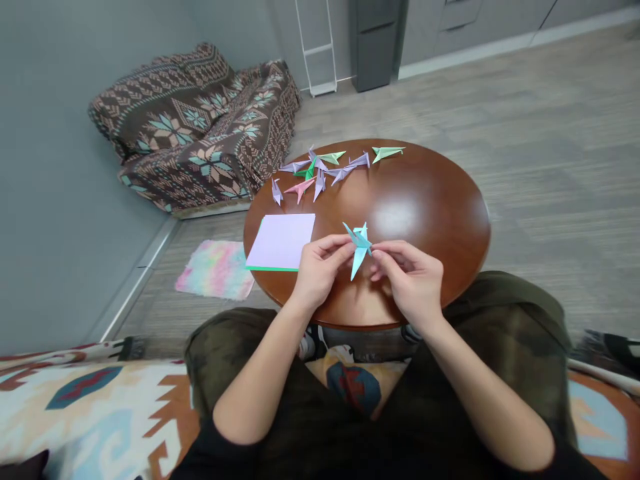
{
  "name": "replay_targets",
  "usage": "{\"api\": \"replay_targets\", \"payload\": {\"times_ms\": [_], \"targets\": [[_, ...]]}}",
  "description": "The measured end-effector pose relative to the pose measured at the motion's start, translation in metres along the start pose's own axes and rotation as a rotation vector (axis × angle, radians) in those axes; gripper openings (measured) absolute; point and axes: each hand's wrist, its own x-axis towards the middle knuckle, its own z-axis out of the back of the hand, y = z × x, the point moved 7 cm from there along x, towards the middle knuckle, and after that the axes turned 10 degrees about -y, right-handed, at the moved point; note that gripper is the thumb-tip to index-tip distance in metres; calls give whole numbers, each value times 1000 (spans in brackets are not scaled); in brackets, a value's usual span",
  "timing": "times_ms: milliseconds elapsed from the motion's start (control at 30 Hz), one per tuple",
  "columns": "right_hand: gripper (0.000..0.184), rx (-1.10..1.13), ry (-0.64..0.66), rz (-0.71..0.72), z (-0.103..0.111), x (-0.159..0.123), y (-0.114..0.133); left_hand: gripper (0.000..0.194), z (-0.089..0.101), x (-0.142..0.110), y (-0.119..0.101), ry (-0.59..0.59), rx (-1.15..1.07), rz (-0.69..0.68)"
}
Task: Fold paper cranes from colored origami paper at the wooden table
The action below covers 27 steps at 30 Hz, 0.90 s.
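A light blue origami crane (pixel 360 248) is held between my two hands, just above the near part of the round table. My left hand (pixel 324 265) pinches its left side between thumb and fingers. From the right, my right hand (pixel 411 277) grips the other end with thumb and forefinger. The crane's wings and points stick up and down between the hands. Left of my left hand lies a stack of square paper (pixel 283 240), lilac on top with a green edge below.
Several folded cranes in lilac, green and pink, such as a pink crane (pixel 301 189), lie at the table's far left. A pale green crane (pixel 388 153) lies farther right. The brown table (pixel 440 200) is oval in view. A patterned sofa (pixel 200 133) stands behind left.
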Motion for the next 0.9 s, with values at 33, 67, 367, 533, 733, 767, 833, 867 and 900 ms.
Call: {"api": "replay_targets", "payload": {"times_ms": [33, 67, 367, 533, 733, 767, 833, 867, 900], "targets": [[6, 11, -11, -25, 0, 0, -2, 23, -1, -1, 0, 2, -14, 15], [7, 21, -19, -43, 1, 1, -3, 23, -3, -2, -1, 6, -30, 30], [10, -40, 40, 137, -2, -4, 11, 20, -11, -7, -6, 56, -31, 24], [6, -80, 4, 195, 0, -5, 15, 23, -12, -7, -2, 20, -76, 74], [10, -56, -21, 190, 1, -7, 18, 21, -17, -10, -3, 19, -117, 91], [10, -50, -30, 188, 2, -7, 18, 21, -18, -10, -3, 20, -121, 89], [9, -50, -36, 187, 2, -7, 19, 20, -20, -10, -3, 32, -124, 86], [8, -53, -35, 189, 1, -7, 19, 21, -20, -10, -2, 35, -122, 85], [8, -57, -37, 189, 2, -7, 19, 21, -20, -11, -2, 34, -117, 83]]}}
